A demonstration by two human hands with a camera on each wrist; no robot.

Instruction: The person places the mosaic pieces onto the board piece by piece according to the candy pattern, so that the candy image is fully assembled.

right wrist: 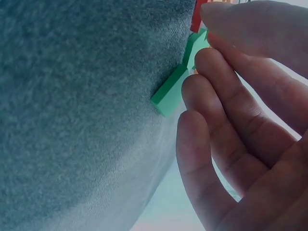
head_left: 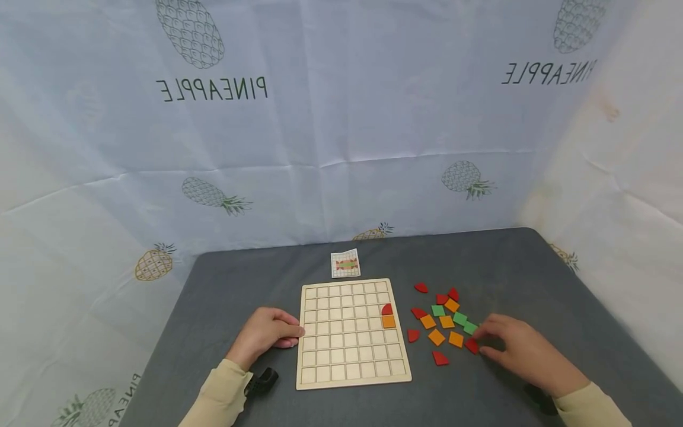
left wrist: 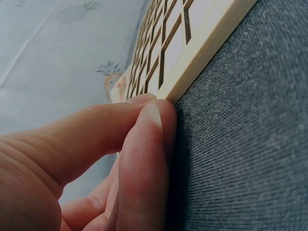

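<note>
A pale wooden grid board [head_left: 352, 386] lies on the dark table. My left hand [head_left: 269, 331] pinches its left edge between thumb and fingers; the left wrist view shows the fingertips [left wrist: 144, 139] against the board's rim [left wrist: 207, 53]. On the board's right side sit a red quarter-circle tile [head_left: 386, 309] and, just below it, an orange square tile [head_left: 388, 321]. My right hand [head_left: 514, 347] pinches a red quarter-circle tile [head_left: 472, 346] at the right of the loose tiles. In the right wrist view the thumb partly hides that red tile [right wrist: 197, 18], near green tiles [right wrist: 169, 91].
Several loose tiles lie right of the board: red ones [head_left: 440, 358], orange squares [head_left: 456, 339] and green squares [head_left: 460, 318]. A small pattern card [head_left: 345, 263] lies behind the board. The table [head_left: 256, 273] meets a pineapple-print cloth [head_left: 331, 118] at its back.
</note>
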